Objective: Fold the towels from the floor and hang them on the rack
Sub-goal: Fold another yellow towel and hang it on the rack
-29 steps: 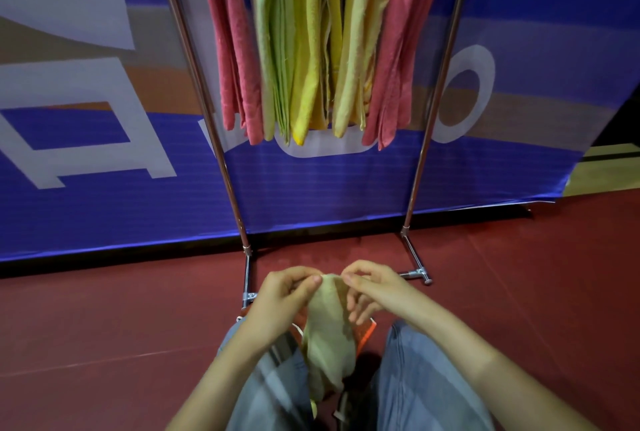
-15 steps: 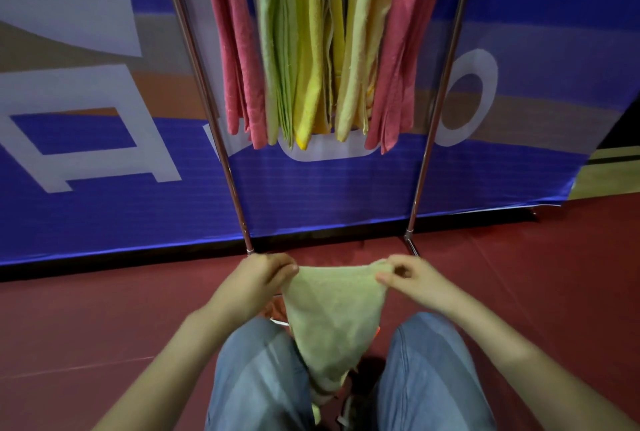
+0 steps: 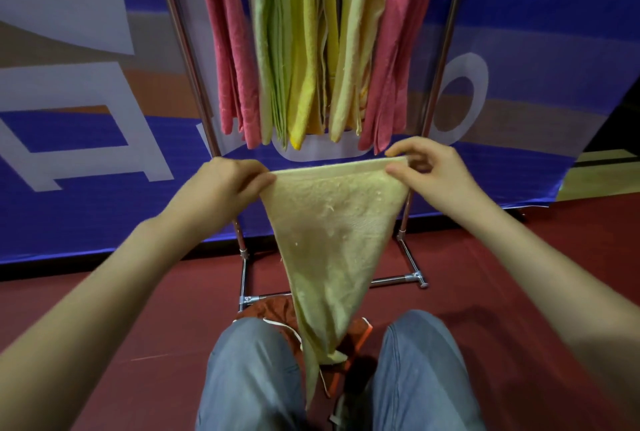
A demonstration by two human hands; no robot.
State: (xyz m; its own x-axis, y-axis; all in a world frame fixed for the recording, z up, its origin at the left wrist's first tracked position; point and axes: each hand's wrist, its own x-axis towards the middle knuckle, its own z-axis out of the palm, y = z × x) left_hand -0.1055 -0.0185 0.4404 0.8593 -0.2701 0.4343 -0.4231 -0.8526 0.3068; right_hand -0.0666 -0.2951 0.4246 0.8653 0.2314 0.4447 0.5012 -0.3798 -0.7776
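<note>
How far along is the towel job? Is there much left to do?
Well along. Several folded towels already hang on the rack. In hand: the left hand and right hand pinch the top corners of a pale towel, spread out and not yet folded. Left: fold and hang it, then the orange towel on the floor. Any others are out of view.

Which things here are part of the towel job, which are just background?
Job: pale yellow terry towel, left hand, right hand, chrome metal rack, pink, green and yellow hung towels, orange cloth on floor (likely).
Bystanders: blue printed banner, dark red floor.
</note>
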